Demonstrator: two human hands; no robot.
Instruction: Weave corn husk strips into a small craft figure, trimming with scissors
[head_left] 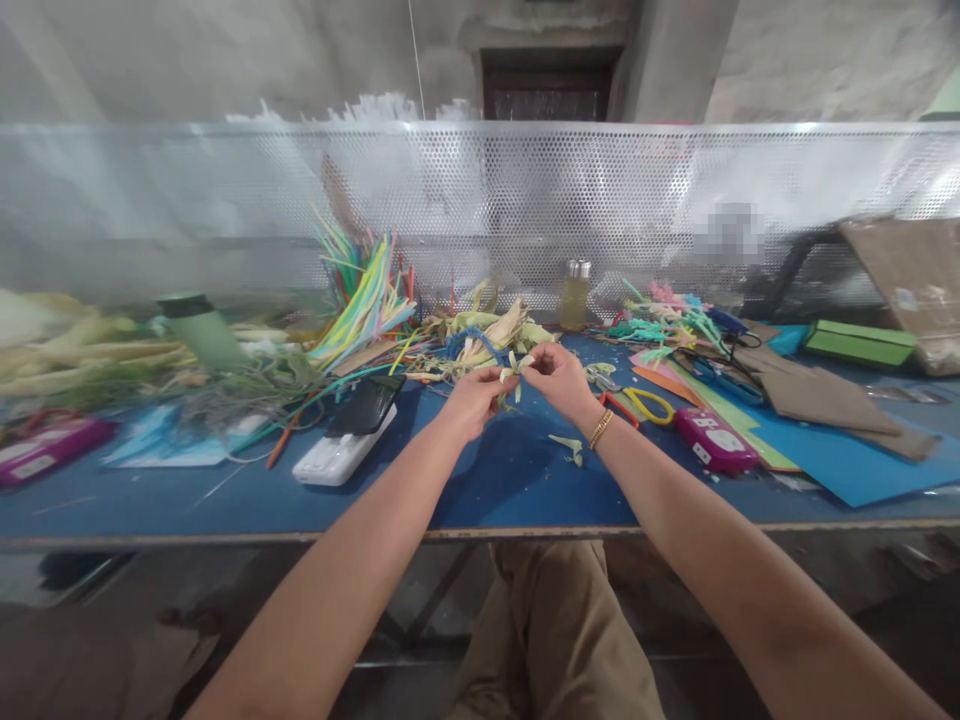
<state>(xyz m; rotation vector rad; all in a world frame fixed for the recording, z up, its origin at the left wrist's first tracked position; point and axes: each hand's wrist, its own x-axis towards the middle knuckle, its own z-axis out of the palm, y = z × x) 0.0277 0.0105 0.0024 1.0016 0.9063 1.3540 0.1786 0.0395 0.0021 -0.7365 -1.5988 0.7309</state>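
Above the middle of the blue table, my left hand (476, 400) and my right hand (559, 380) meet with fingertips pinched. Between them is a small pale green flower shape (514, 370), seemingly made of corn husk strips, and both hands grip it. A gold bracelet (600, 428) circles my right wrist. Just beyond my fingers lies a heap of dried corn husks (510, 328) with a twisted blue cord (466, 344) over it. A loose husk scrap (574, 450) rests on the table below my right hand.
Left: bundled colourful pipe cleaners (367, 300), a green bottle (199, 330), a dark phone (365, 403) on a white device (345, 455). Right: yellow-handled scissors (649, 405), a magenta box (716, 440), blue paper (847, 460), cardboard (821, 400). A perforated metal screen (525, 200) stands behind.
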